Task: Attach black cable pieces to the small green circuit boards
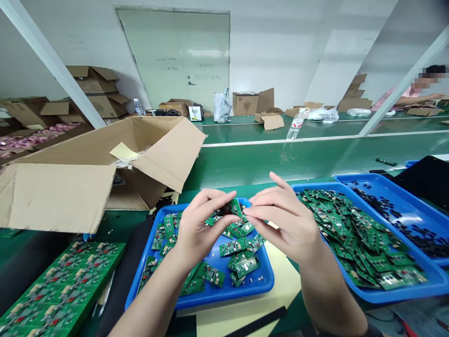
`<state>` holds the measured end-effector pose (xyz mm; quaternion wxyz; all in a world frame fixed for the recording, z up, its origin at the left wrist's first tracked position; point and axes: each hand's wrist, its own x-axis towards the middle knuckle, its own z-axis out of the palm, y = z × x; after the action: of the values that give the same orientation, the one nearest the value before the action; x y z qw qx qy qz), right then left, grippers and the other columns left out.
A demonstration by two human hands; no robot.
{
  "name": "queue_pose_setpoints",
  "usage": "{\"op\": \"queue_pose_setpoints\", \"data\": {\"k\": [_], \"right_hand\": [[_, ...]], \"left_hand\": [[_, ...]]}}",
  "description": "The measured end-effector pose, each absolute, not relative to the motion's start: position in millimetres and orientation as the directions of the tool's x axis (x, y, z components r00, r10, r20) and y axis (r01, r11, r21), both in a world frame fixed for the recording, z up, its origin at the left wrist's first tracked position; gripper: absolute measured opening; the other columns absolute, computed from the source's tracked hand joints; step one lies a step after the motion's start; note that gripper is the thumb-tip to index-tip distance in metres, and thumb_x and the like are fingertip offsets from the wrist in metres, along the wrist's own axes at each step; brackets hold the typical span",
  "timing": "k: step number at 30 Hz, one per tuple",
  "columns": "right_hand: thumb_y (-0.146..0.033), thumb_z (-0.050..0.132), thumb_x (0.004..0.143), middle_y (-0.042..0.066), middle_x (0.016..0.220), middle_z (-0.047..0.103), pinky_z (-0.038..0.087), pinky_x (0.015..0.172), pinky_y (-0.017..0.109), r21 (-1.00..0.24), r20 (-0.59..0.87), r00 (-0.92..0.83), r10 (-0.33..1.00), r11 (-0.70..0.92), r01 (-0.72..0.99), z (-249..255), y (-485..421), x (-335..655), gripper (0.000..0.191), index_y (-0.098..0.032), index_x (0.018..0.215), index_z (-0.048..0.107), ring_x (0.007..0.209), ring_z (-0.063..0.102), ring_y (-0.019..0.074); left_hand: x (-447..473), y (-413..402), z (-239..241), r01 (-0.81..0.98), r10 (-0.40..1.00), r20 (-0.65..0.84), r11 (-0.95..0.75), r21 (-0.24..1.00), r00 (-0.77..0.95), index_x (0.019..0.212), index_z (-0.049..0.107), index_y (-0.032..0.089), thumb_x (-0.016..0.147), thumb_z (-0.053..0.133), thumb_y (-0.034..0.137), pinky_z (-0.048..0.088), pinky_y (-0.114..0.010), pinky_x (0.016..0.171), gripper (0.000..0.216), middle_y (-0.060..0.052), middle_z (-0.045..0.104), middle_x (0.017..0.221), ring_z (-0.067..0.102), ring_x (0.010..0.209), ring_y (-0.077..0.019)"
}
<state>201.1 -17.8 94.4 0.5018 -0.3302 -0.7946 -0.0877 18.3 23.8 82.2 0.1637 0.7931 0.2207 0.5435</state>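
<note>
A small green circuit board (236, 205) is held over a blue tray (271, 281), pinched between the thumb and fingers of the left hand (203, 222). The right hand (289, 224) is brought close to the board's edge, its fingers drawn nearly together; whether anything is gripped there cannot be told. The step in hand is judged to be close fingertip work on this one board. For the next move, a steady left pinch and fine control of the right fingertips seem to be called for.

Beneath the hands, loose boards (247, 267) are scattered in the tray: flat, rigid-looking rectangles, roughened by tiny soldered parts. To the right, a second tray (386, 296), of smooth blue plastic, is heaped with similar boards (351, 229). Beyond it, small black pieces (380, 203) are strewn in a third tray (410, 219). At the left, larger green panels (63, 290) are neatly stacked, and behind them a cardboard box (168, 154) is set with its stiff brown flaps spread. A pale yellow sheet (286, 276) is laid partly under the central tray, crossed by a narrow black strip (257, 323).
</note>
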Motion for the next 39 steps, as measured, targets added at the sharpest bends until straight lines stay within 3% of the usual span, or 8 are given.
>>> {"op": "queue_pose_setpoints", "data": {"k": [4, 8, 12, 15, 17, 23, 29, 39], "right_hand": [[-0.011, 0.057, 0.085, 0.001, 0.079, 0.066, 0.041, 0.103, 0.051, -0.133, 0.861, -0.308, 0.404, 0.764, 0.631, 93, -17, 197, 0.014, -0.023, 0.087, 0.064, 0.078, 0.065, 0.0154], [-0.013, 0.059, 0.085, 0.003, 0.088, 0.067, 0.024, 0.110, 0.061, -0.073, 0.806, -0.388, 0.447, 0.726, 0.684, 94, -21, 205, 0.013, -0.022, 0.091, 0.066, 0.097, 0.063, 0.0214], [-0.029, 0.062, 0.084, 0.010, 0.115, 0.063, 0.021, 0.110, 0.063, -0.224, 0.751, -0.399, 0.526, 0.772, 0.595, 99, -28, 220, 0.018, -0.022, 0.100, 0.067, 0.120, 0.053, 0.0301], [-0.033, 0.055, 0.089, 0.009, 0.112, 0.066, 0.036, 0.106, 0.053, -0.448, 0.798, -0.179, 0.575, 0.766, 0.461, 100, -29, 220, 0.021, -0.022, 0.104, 0.065, 0.111, 0.060, 0.0255], [-0.031, 0.054, 0.090, 0.006, 0.102, 0.070, 0.048, 0.096, 0.043, -0.599, 0.727, -0.109, 0.678, 0.704, 0.381, 97, -26, 213, 0.019, -0.023, 0.102, 0.066, 0.101, 0.064, 0.0219], [-0.029, 0.059, 0.087, 0.003, 0.081, 0.070, 0.054, 0.065, 0.026, -0.904, 0.378, -0.249, 0.892, 0.414, 0.109, 86, -12, 192, 0.014, -0.019, 0.093, 0.066, 0.075, 0.067, 0.0152], [-0.024, 0.068, 0.079, -0.003, 0.068, 0.064, 0.050, 0.057, 0.020, -0.963, 0.261, -0.253, 0.932, 0.234, -0.130, 84, -9, 189, 0.012, -0.019, 0.089, 0.065, 0.061, 0.063, 0.0098], [-0.018, 0.071, 0.073, -0.002, 0.063, 0.066, 0.048, 0.055, 0.020, -0.925, 0.341, -0.228, 0.912, 0.282, -0.256, 81, -1, 187, 0.002, -0.019, 0.072, 0.069, 0.058, 0.059, 0.0092]], "left_hand": [[19, 25, 80, 0.163, 0.521, 0.797, -0.853, 0.495, 0.305, 0.114, 0.066, 0.032, 0.076, 0.071, 0.019, 0.053, -0.027, 0.070, 0.040, -0.004, 0.064, 0.088, 0.061, 0.078, -0.0152], [16, 29, 74, 0.149, 0.577, 0.787, -0.817, 0.557, 0.219, 0.112, 0.067, 0.030, 0.076, 0.072, 0.021, 0.053, -0.028, 0.072, 0.038, -0.005, 0.065, 0.090, 0.062, 0.081, -0.0166], [11, 33, 72, 0.139, 0.576, 0.806, -0.816, 0.561, 0.133, 0.114, 0.066, 0.029, 0.075, 0.072, 0.021, 0.053, -0.032, 0.079, 0.040, -0.006, 0.065, 0.096, 0.062, 0.090, -0.0198], [11, 30, 75, 0.125, 0.512, 0.843, -0.858, 0.497, 0.165, 0.114, 0.065, 0.031, 0.075, 0.073, 0.019, 0.052, -0.038, 0.088, 0.042, -0.005, 0.066, 0.098, 0.062, 0.099, -0.0220], [14, 28, 77, 0.111, 0.473, 0.856, -0.881, 0.460, 0.209, 0.116, 0.064, 0.032, 0.075, 0.072, 0.016, 0.052, -0.039, 0.090, 0.045, -0.004, 0.066, 0.098, 0.063, 0.101, -0.0225], [19, 27, 76, 0.120, 0.379, 0.886, -0.925, 0.359, 0.269, 0.121, 0.060, 0.030, 0.077, 0.070, 0.011, 0.055, -0.039, 0.087, 0.049, -0.004, 0.064, 0.102, 0.062, 0.102, -0.0217], [17, 30, 75, 0.132, 0.347, 0.901, -0.937, 0.323, 0.259, 0.120, 0.060, 0.025, 0.078, 0.069, 0.012, 0.054, -0.036, 0.086, 0.045, -0.005, 0.062, 0.100, 0.061, 0.101, -0.0198], [17, 27, 70, 0.041, 0.487, 0.837, -0.869, 0.494, 0.249, 0.118, 0.062, 0.027, 0.080, 0.068, 0.020, 0.053, -0.031, 0.079, 0.038, -0.006, 0.064, 0.097, 0.061, 0.093, -0.0181]]}}
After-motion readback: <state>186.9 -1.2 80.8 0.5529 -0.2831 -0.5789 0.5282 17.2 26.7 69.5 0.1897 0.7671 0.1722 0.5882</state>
